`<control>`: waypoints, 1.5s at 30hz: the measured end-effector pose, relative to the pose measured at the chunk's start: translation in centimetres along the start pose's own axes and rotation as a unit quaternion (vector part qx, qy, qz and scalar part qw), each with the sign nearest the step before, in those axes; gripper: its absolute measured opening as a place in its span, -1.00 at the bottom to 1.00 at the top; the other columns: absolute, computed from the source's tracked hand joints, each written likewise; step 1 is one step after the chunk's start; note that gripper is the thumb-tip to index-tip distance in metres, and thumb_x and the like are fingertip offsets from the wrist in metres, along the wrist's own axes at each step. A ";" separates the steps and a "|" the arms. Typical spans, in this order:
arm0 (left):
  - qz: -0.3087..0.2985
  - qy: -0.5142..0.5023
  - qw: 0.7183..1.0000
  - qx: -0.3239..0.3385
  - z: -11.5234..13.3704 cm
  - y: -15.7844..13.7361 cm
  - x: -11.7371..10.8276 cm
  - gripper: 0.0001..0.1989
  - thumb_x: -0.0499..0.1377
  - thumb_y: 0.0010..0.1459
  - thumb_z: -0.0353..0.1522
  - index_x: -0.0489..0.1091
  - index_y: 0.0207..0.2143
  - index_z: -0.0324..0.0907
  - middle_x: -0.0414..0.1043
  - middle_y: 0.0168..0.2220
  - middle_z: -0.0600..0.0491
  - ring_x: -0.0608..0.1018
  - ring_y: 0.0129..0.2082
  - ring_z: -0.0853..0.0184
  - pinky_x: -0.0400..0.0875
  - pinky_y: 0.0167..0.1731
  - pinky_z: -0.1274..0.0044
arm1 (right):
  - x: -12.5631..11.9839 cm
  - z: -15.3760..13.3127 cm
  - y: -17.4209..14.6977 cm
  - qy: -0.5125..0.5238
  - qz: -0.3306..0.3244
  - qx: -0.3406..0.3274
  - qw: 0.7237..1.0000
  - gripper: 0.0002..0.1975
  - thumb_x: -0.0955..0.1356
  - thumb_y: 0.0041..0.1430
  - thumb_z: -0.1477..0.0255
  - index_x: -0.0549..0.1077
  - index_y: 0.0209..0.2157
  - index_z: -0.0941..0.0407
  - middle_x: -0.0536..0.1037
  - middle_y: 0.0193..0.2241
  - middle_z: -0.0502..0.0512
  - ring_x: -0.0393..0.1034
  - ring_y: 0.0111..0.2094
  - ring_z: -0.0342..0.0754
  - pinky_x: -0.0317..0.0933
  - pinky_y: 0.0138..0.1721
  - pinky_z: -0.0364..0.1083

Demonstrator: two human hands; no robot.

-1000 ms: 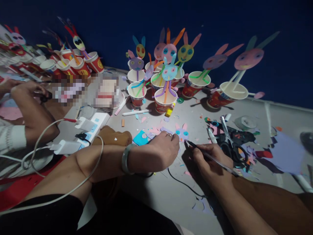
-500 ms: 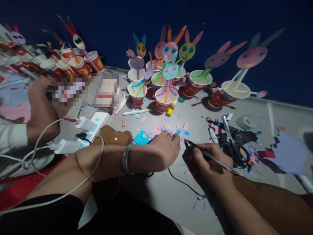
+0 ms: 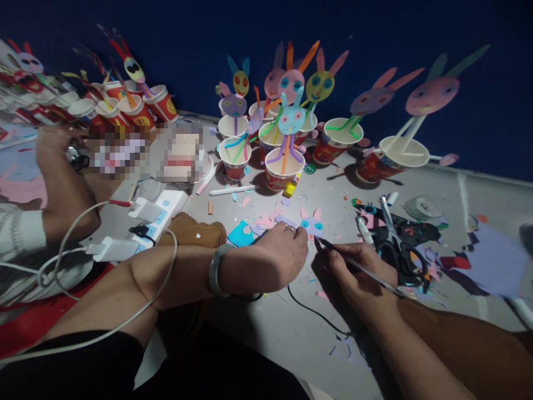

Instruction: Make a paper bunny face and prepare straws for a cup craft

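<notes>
A small lilac paper rabbit face (image 3: 311,226) with pink ears, blue eyes and an orange nose lies flat on the table. My left hand (image 3: 283,255), its fingers bent together, holds the face down at its left edge; the fingertips are partly hidden. In my right hand (image 3: 360,272) is a pen (image 3: 383,282) with a clear barrel and black tip end. Its tip is at the lower right edge of the face; whether it touches the paper I cannot tell. Blue paper (image 3: 241,234) and pastel scraps lie by my left hand.
Paper cups (image 3: 285,169) with rabbit figures stand along the back. Black-handled scissors (image 3: 391,233) and a tape roll (image 3: 423,207) lie at right. A power strip (image 3: 169,205) with chargers and a white cable (image 3: 166,283) is at left, near another person's arm (image 3: 62,183).
My hands, the pen and the rabbit face stay nearly in place. The other person's hand at the left has shifted a little leftward, and a dark, shiny object shows beside it.
</notes>
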State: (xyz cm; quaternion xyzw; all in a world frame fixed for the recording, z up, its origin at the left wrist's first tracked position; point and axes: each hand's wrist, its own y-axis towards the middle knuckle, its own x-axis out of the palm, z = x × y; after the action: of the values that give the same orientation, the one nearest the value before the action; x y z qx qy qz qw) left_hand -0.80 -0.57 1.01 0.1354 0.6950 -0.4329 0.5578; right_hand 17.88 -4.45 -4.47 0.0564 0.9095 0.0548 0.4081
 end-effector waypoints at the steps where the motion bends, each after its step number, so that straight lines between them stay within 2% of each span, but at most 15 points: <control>1: 0.001 0.001 1.000 0.001 0.0 0.0 0.1 -0.49 0.02 0.35 -0.34 0.27 0.31 -0.27 0.16 0.37 -0.22 0.44 0.12 0.12 0.28 0.08 0.35 | 0.0 0.0 0.0 0.001 0.000 0.001 1.000 -0.80 0.35 0.13 0.24 0.53 -0.34 0.06 0.62 -0.48 0.07 0.51 -0.48 0.01 0.33 -0.44 -0.05; 8: 0.014 0.009 1.000 0.001 0.0 0.0 0.5 -0.50 0.02 0.35 -0.33 0.29 0.29 -0.26 0.20 0.34 -0.22 0.47 0.07 0.14 0.29 0.04 0.37 | -0.1 0.5 -0.2 0.000 0.010 0.010 1.000 -0.78 0.35 0.15 0.23 0.55 -0.30 0.07 0.63 -0.47 0.08 0.54 -0.45 0.02 0.37 -0.39 -0.05; 16: -0.002 0.006 1.000 0.001 0.0 -0.1 -0.1 -0.48 0.02 0.36 -0.32 0.26 0.31 -0.27 0.17 0.37 -0.21 0.44 0.12 0.13 0.28 0.07 0.37 | -0.2 0.2 -0.1 0.007 0.001 0.006 1.000 -0.78 0.35 0.14 0.24 0.54 -0.32 0.09 0.63 -0.45 0.11 0.53 -0.42 0.03 0.37 -0.35 -0.02; 38: 0.004 0.012 1.000 0.009 -0.1 -0.4 -0.3 -0.51 0.00 0.35 -0.36 0.30 0.27 -0.32 0.21 0.32 -0.26 0.47 0.05 0.13 0.30 0.01 0.37 | -0.2 0.1 -0.2 -0.006 -0.002 0.011 1.000 -0.81 0.35 0.10 0.25 0.53 -0.35 0.05 0.62 -0.46 0.07 0.54 -0.43 0.03 0.36 -0.39 -0.04; 42: 0.014 0.023 1.000 0.014 -0.2 -0.5 -0.1 -0.53 0.00 0.34 -0.36 0.33 0.25 -0.31 0.24 0.30 -0.26 0.48 0.02 0.13 0.30 -0.04 0.38 | -0.2 0.0 -0.1 -0.002 0.007 0.018 1.000 -0.81 0.35 0.11 0.24 0.52 -0.35 0.06 0.62 -0.48 0.08 0.53 -0.46 0.03 0.36 -0.41 -0.04; 45: 0.002 0.024 1.000 0.016 -0.2 -0.6 -0.3 -0.48 -0.02 0.36 -0.36 0.25 0.31 -0.35 0.15 0.37 -0.28 0.45 0.08 0.10 0.30 0.00 0.37 | -0.2 -0.1 -0.2 0.001 0.037 0.028 0.999 -0.79 0.35 0.11 0.23 0.51 -0.36 0.07 0.62 -0.48 0.10 0.53 -0.46 0.05 0.36 -0.40 -0.02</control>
State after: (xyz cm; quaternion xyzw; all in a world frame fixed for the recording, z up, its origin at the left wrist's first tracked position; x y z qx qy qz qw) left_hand -1.19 -0.64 1.57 0.1562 0.7010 -0.4398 0.5392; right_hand 17.91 -4.68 -4.31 0.1016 0.9086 0.0443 0.4027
